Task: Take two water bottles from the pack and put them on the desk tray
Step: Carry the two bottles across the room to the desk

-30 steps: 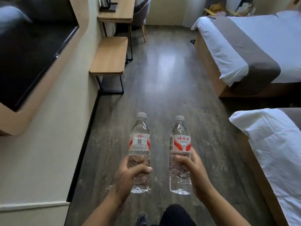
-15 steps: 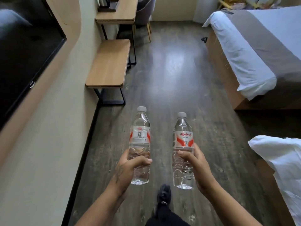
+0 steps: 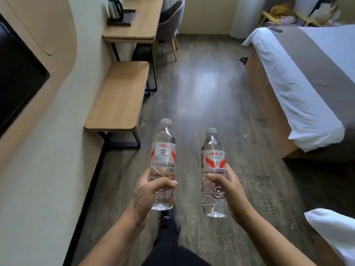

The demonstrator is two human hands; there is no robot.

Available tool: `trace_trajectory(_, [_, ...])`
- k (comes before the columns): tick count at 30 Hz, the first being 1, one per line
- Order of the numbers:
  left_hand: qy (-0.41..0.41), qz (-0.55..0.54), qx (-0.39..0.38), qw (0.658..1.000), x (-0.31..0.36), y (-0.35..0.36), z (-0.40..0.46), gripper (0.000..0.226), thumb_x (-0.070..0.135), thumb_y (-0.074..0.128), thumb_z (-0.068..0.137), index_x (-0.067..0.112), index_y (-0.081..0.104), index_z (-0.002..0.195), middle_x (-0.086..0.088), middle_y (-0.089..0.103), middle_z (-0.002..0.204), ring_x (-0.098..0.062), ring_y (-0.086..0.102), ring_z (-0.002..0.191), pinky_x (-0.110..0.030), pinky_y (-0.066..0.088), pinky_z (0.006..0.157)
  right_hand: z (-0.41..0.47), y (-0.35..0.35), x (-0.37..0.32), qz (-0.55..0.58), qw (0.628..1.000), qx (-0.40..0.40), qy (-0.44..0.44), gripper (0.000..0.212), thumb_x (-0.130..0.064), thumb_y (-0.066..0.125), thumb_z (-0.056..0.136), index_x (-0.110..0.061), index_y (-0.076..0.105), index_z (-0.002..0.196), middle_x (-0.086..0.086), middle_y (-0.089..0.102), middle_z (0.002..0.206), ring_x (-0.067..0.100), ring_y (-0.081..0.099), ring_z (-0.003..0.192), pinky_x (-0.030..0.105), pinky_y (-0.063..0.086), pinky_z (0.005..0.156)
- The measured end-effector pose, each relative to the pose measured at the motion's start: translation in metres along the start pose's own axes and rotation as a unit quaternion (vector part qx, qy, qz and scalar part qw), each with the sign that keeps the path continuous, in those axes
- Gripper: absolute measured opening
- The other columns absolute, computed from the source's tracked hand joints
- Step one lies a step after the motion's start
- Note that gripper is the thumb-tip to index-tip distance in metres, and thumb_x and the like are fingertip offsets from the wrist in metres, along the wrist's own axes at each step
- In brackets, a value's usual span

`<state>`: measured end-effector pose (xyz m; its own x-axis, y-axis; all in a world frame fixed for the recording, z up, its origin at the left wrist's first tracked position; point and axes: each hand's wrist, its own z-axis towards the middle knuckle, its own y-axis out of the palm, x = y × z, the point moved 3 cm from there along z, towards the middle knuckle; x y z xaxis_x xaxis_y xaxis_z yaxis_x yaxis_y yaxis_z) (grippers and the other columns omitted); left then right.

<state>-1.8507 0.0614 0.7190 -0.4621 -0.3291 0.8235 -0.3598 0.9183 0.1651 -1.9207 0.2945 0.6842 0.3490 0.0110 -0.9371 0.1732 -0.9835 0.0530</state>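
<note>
Since the frame a moment back I have come further down the room: the counter with the tray now shows at the top of my view, and the low bench has slid closer on the left. Both bottles ride in the same carry as before.

My left hand point(image 3: 151, 191) is wrapped around the lower half of the left water bottle point(image 3: 163, 156), thumb across the front, fingers curled behind, forearm reaching up from the bottom edge. My right hand point(image 3: 229, 191) grips the right water bottle point(image 3: 213, 164) just under its red and white label, thumb in front, wrist turned slightly inward. Both bottles stand upright, caps up, held apart over the wood floor point(image 3: 207, 96), the left one a little higher.

The low bench point(image 3: 119, 96) stands against the left wall. Beyond it the counter point(image 3: 142, 25) carries a dark desk tray point(image 3: 126, 17) with an electric kettle point(image 3: 114, 7) on it; a grey chair point(image 3: 171, 22) is just beside. A bed point(image 3: 299, 73) with white sheets lies to the right.
</note>
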Motion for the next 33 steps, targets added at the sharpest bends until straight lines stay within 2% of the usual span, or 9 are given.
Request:
trace_trajectory(3, [0.004,-0.006,-0.018,1.000,0.043,0.011,0.082,0.062,0.011,0.084,0.061,0.009,0.074,0.121,-0.013,0.080,0.102,-0.031,0.075,0.091,-0.049,0.058,0.084,0.076,0.005,-0.025,-0.004,1.000,0.018,-0.006,0.055,-0.045,0.081,0.066,-0.026,0.071,0.117,0.009,0.082,0.110,0.029,0.079,0.101,0.051,0.061,0.095])
trace_trajectory(7, [-0.010,-0.002,-0.045,0.999,0.099,0.024,0.175,0.062,0.015,0.089,0.057,0.011,0.075,0.116,-0.011,0.078,0.096,-0.026,0.073,0.078,-0.042,0.056,0.073,0.170,0.015,-0.064,-0.004,0.999,0.039,-0.003,0.064,-0.046,0.081,0.068,-0.019,0.067,0.124,0.014,0.080,0.115,0.038,0.077,0.108,0.051,0.061,0.095])
trace_trajectory(10, [-0.013,0.021,-0.054,0.998,0.141,0.030,0.238,0.062,0.021,0.091,0.053,0.015,0.076,0.113,-0.011,0.079,0.096,-0.031,0.073,0.086,-0.047,0.055,0.080,0.237,0.023,-0.093,-0.002,0.999,0.047,-0.006,0.065,-0.045,0.081,0.070,-0.018,0.066,0.127,0.013,0.080,0.117,0.035,0.078,0.107,0.051,0.062,0.096])
trace_trajectory(13, [-0.016,0.040,-0.068,0.997,0.178,0.039,0.295,0.055,0.021,0.091,0.057,0.022,0.078,0.110,-0.010,0.081,0.099,-0.033,0.075,0.089,-0.050,0.059,0.080,0.300,0.028,-0.119,0.007,0.999,0.049,-0.006,0.064,-0.046,0.080,0.071,-0.020,0.066,0.127,0.012,0.079,0.117,0.031,0.078,0.106,0.048,0.062,0.093])
trace_trajectory(17, [0.002,0.061,-0.064,0.996,0.226,0.054,0.372,0.053,0.027,0.091,0.058,0.031,0.080,0.110,-0.010,0.085,0.110,-0.037,0.080,0.107,-0.059,0.062,0.098,0.388,0.029,-0.148,0.001,0.999,0.042,-0.012,0.063,-0.048,0.080,0.069,-0.023,0.067,0.125,0.007,0.080,0.115,0.025,0.079,0.104,0.035,0.062,0.085])
trace_trajectory(20, [0.007,0.059,-0.060,0.996,0.257,0.071,0.436,0.049,0.028,0.091,0.058,0.035,0.080,0.105,-0.009,0.085,0.109,-0.031,0.081,0.101,-0.052,0.064,0.091,0.460,0.025,-0.166,-0.013,0.999,0.031,-0.019,0.063,-0.049,0.080,0.069,-0.025,0.067,0.125,0.004,0.081,0.113,0.020,0.080,0.101,0.028,0.063,0.078])
trace_trajectory(23, [0.004,0.043,-0.045,0.998,0.289,0.090,0.502,0.048,0.026,0.091,0.056,0.033,0.081,0.103,-0.010,0.084,0.106,-0.030,0.080,0.095,-0.048,0.062,0.082,0.538,0.019,-0.187,-0.009,1.000,0.021,-0.021,0.065,-0.049,0.080,0.068,-0.025,0.066,0.127,0.004,0.081,0.114,0.020,0.080,0.101,0.029,0.063,0.079])
trace_trajectory(28, [-0.007,0.028,-0.017,0.999,0.347,0.125,0.607,0.051,0.025,0.092,0.058,0.030,0.081,0.108,-0.012,0.085,0.112,-0.038,0.081,0.103,-0.057,0.066,0.089,0.663,0.007,-0.230,-0.005,1.000,-0.001,-0.007,0.063,-0.050,0.080,0.067,-0.025,0.067,0.124,0.001,0.081,0.111,0.017,0.081,0.097,0.020,0.062,0.075])
trace_trajectory(33, [0.005,0.016,0.000,1.000,0.409,0.151,0.696,0.051,0.026,0.092,0.056,0.029,0.081,0.106,-0.007,0.084,0.104,-0.029,0.081,0.094,-0.046,0.062,0.077,0.773,0.005,-0.283,-0.014,1.000,-0.024,0.004,0.064,-0.049,0.079,0.063,-0.023,0.068,0.121,0.003,0.081,0.109,0.015,0.080,0.094,0.027,0.062,0.074])
